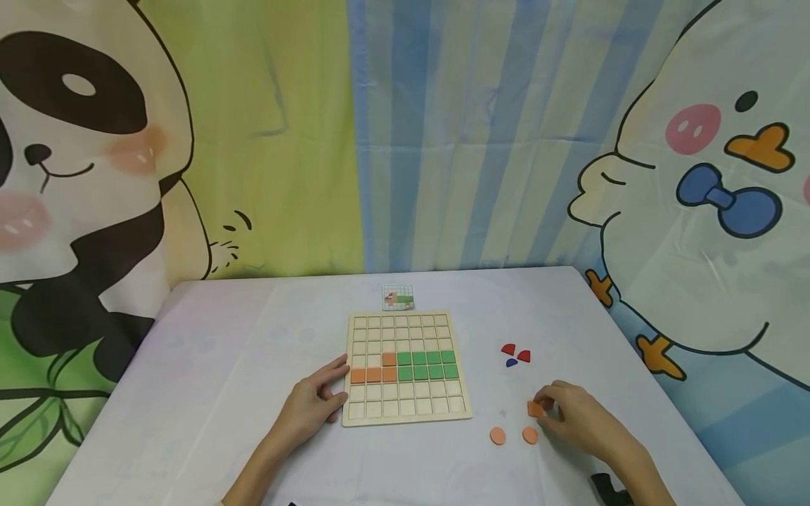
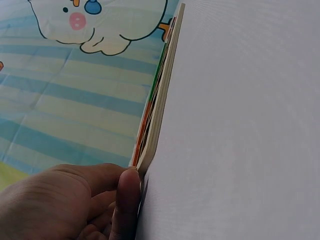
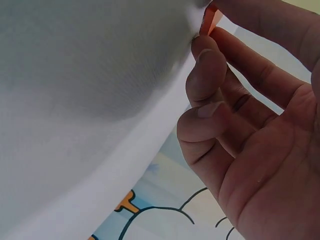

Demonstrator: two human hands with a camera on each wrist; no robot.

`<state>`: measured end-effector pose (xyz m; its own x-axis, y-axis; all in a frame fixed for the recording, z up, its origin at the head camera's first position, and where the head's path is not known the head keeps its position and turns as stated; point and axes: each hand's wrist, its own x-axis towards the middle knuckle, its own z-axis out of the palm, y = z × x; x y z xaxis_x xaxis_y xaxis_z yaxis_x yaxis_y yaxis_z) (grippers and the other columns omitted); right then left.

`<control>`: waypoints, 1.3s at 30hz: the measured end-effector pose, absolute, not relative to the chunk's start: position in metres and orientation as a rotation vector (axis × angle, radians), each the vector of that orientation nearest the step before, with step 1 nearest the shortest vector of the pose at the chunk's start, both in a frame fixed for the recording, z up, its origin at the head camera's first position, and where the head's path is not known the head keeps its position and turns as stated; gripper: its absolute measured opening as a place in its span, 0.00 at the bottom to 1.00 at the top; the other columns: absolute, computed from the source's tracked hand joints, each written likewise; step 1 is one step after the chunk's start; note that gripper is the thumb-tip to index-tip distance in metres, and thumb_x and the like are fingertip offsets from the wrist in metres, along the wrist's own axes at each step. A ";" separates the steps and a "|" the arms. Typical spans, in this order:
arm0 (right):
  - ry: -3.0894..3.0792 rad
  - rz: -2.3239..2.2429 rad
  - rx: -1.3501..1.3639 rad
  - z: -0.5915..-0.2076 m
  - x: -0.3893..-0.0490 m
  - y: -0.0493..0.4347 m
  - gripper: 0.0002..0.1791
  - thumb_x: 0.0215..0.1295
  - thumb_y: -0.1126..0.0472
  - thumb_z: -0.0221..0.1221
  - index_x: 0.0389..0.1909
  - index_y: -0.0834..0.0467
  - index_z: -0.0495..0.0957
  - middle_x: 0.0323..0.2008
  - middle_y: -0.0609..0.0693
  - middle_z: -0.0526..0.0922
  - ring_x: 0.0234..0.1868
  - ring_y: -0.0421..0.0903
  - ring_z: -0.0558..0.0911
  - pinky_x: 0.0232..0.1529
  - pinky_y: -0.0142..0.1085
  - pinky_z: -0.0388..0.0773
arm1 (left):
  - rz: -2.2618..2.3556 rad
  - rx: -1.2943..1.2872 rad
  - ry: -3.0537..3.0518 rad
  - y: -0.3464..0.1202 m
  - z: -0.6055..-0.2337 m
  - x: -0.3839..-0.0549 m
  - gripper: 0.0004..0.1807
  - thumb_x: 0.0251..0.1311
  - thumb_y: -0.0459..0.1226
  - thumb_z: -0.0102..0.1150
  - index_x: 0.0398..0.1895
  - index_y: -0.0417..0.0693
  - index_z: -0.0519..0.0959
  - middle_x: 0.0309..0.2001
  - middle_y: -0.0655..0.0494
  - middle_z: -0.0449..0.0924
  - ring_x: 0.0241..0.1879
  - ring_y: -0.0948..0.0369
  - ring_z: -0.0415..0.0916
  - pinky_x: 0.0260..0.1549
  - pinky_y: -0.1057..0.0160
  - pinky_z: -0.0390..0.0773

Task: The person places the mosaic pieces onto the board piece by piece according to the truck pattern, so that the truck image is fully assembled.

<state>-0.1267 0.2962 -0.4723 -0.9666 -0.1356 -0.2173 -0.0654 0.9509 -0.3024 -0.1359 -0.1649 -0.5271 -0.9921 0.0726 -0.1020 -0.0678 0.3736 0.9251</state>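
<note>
A wooden grid board (image 1: 408,421) lies mid-table, holding several orange square tiles (image 1: 373,375) and several green square tiles (image 1: 427,365) in two rows. My left hand (image 1: 311,402) rests against the board's left edge, index finger and thumb apart along it. In the left wrist view, the fingertips of that hand (image 2: 75,200) meet the board's side (image 2: 162,95). To the right of the board, my right hand (image 1: 585,418) pinches an orange square tile (image 1: 535,408) between thumb and fingertips. The right wrist view shows this tile (image 3: 210,21) tilted, partly hidden by the fingers.
Two round orange pieces (image 1: 498,436) lie near the right hand. Beyond them are two red quarter-round pieces (image 1: 524,355) and a blue half-round piece (image 1: 511,362). A small picture card (image 1: 398,297) sits behind the board. A black object (image 1: 609,490) shows beside the right forearm.
</note>
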 end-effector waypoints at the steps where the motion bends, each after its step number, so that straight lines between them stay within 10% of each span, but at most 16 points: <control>1: 2.864 -0.435 -0.147 -0.473 -0.127 0.297 0.14 0.59 0.60 0.77 0.45 0.54 0.88 0.34 0.43 0.81 0.36 0.42 0.75 0.39 0.35 0.82 | 1.694 0.003 2.495 -0.165 -0.527 -0.136 0.31 0.63 0.28 0.70 0.71 0.44 0.78 0.80 0.62 0.69 0.20 0.62 0.75 0.20 0.68 0.76; 39: 2.886 -0.467 -0.173 -0.473 -0.138 0.287 0.13 0.61 0.58 0.76 0.44 0.55 0.87 0.33 0.44 0.81 0.34 0.42 0.74 0.33 0.29 0.78 | 1.690 0.027 2.503 -0.165 -0.526 -0.135 0.30 0.64 0.28 0.69 0.71 0.43 0.78 0.80 0.60 0.68 0.20 0.62 0.75 0.19 0.68 0.76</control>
